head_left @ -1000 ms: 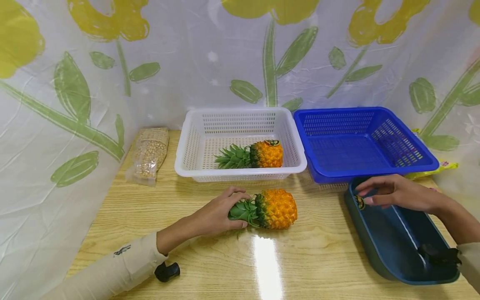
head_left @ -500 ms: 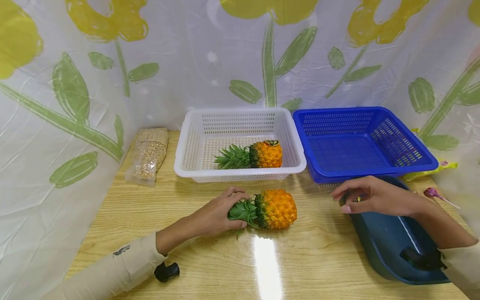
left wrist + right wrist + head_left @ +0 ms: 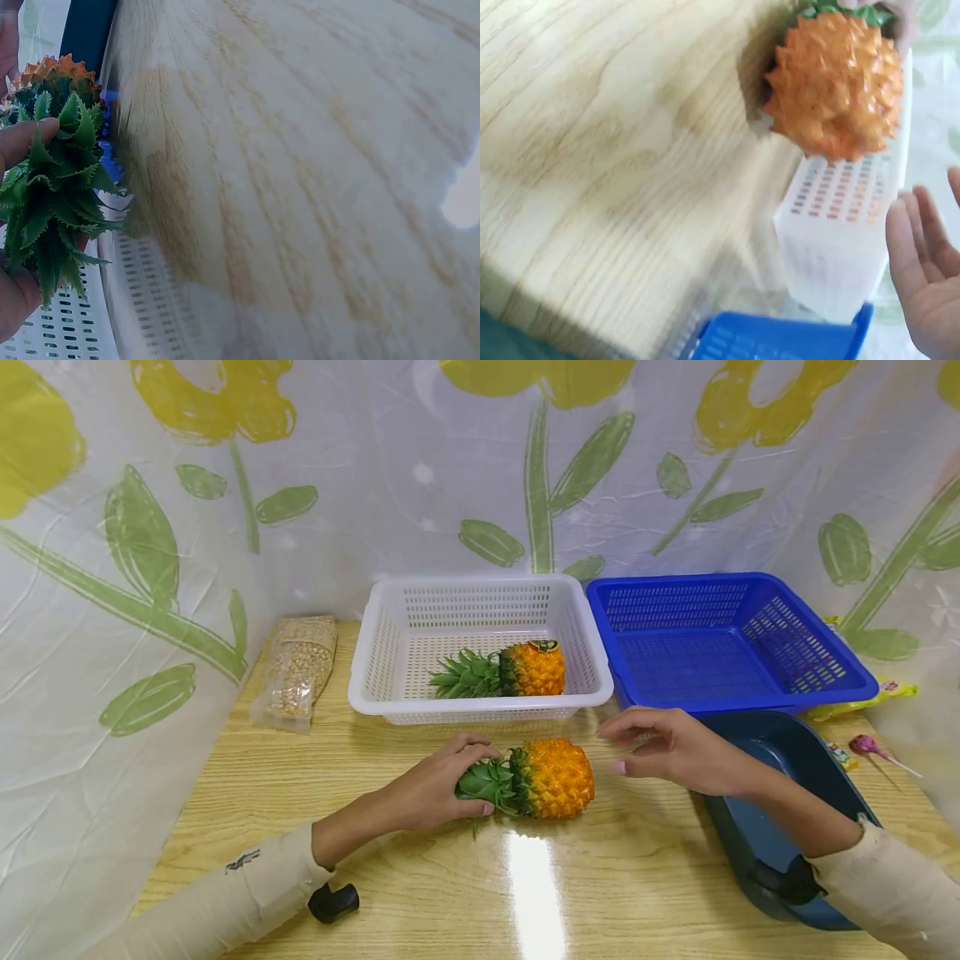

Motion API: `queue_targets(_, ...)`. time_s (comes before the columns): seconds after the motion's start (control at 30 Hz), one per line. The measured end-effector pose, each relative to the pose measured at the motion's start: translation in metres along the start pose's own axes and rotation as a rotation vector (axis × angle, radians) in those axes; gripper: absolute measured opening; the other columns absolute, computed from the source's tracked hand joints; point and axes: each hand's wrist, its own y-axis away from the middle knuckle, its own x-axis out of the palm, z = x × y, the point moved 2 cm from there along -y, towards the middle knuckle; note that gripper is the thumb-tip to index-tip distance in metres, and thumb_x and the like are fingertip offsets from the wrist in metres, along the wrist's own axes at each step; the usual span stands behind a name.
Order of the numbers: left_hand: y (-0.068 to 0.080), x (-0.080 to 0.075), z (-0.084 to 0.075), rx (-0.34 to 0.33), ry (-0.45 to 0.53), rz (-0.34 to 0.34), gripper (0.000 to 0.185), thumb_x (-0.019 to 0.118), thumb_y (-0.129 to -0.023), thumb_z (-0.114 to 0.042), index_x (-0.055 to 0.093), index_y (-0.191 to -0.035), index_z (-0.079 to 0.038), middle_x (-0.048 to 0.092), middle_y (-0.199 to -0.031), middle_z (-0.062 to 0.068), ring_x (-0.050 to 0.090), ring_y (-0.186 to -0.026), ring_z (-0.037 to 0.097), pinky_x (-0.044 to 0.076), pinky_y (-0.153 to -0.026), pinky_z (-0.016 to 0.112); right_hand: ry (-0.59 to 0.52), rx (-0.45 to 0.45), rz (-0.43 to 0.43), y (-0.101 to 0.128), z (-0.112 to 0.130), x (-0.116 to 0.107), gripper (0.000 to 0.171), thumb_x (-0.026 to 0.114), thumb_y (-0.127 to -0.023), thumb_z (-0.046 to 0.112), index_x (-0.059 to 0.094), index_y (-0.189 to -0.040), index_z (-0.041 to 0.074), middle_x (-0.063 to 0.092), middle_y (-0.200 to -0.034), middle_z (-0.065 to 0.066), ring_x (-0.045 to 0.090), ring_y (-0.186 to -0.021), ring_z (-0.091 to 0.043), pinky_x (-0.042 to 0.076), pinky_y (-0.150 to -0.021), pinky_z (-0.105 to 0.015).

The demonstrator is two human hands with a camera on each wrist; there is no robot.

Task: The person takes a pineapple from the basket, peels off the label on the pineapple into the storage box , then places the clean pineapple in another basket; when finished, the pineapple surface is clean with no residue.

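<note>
Pineapple (image 3: 551,778): laid on its side on the wooden table (image 3: 420,877), just before the front wall of the white basket (image 3: 480,706); its leafy crown (image 3: 56,191) is gripped by the curled left hand (image 3: 431,789). Right hand (image 3: 667,747): held open with fingers relaxed, nothing grasped, near the fruit's base. Second pineapple (image 3: 517,670): kept inside the white basket. Risk judged: crown leaves could be torn or slipped from, since the fruit's weight is borne by the crown alone.
</note>
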Motion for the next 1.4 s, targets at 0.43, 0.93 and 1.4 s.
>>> queue_targets(0.43,0.000,0.000,0.000,0.009,0.000,0.003,0.064,0.077,-0.090,-0.032,0.049,-0.145,-0.017,0.037,-0.154,0.012,0.047,-0.136,0.035,0.045,-0.107,0.054,-0.003,0.049,0.016,-0.020,0.001,0.026,0.050,0.075,-0.092,0.024,0.060,-0.138,0.014,0.051,-0.149,-0.015,0.051,-0.134,-0.040,0.046,-0.105,-0.060)
queue_targets(0.93,-0.002,-0.001,0.001,0.016,-0.010,0.005,0.065,0.078,-0.089,-0.033,0.049,-0.146,-0.017,0.039,-0.152,0.013,0.047,-0.135,0.034,0.045,-0.107,0.053,0.079,0.082,0.071,-0.040,0.003,0.052,0.067,0.082,-0.085,0.034,0.056,-0.144,0.013,0.037,-0.159,-0.017,0.025,-0.148,-0.048,0.042,-0.103,-0.067)
queue_targets(1.4,-0.002,-0.002,0.000,0.013,-0.019,0.002,0.065,0.078,-0.089,-0.033,0.049,-0.145,-0.018,0.040,-0.152,0.011,0.047,-0.136,0.033,0.044,-0.109,0.052,0.169,0.090,0.142,-0.051,0.000,0.070,0.103,0.092,-0.069,0.041,0.040,-0.155,0.016,0.022,-0.162,-0.027,0.025,-0.146,-0.051,0.029,-0.109,-0.073)
